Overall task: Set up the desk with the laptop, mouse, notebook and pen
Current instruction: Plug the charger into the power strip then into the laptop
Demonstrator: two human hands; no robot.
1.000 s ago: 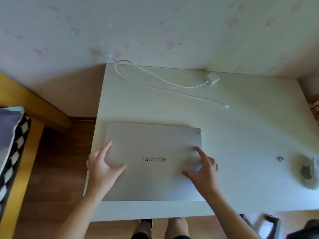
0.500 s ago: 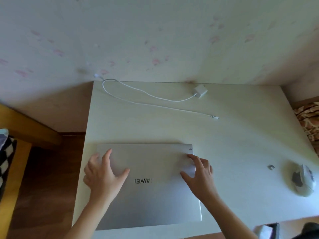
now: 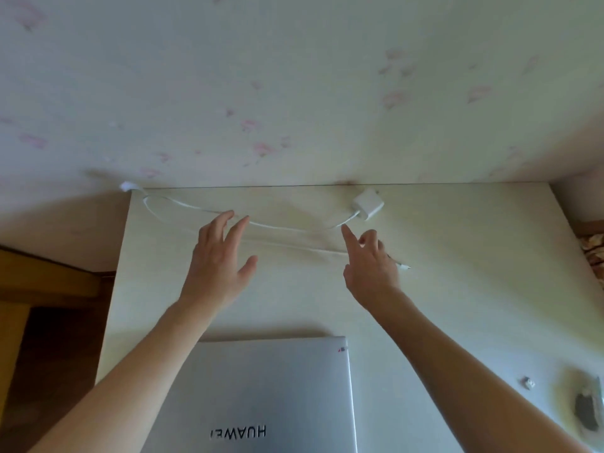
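Note:
A closed silver laptop lies at the near edge of the pale desk, its lid logo facing me. Both arms stretch over it toward the back of the desk. My left hand hovers with fingers spread and holds nothing, close to the white charger cable. My right hand points its index finger at the cable near the white charger brick, the other fingers curled. A grey-and-white mouse sits at the far right edge. No notebook or pen is in view.
A small USB dongle lies left of the mouse. The cable's plug end rests right of my right hand. The floral wall backs the desk. Wooden furniture stands to the left.
Both hands have left the laptop lid and reached forward to the charger cable at the back. The camera has tilted up, so the laptop now sits lower in view.

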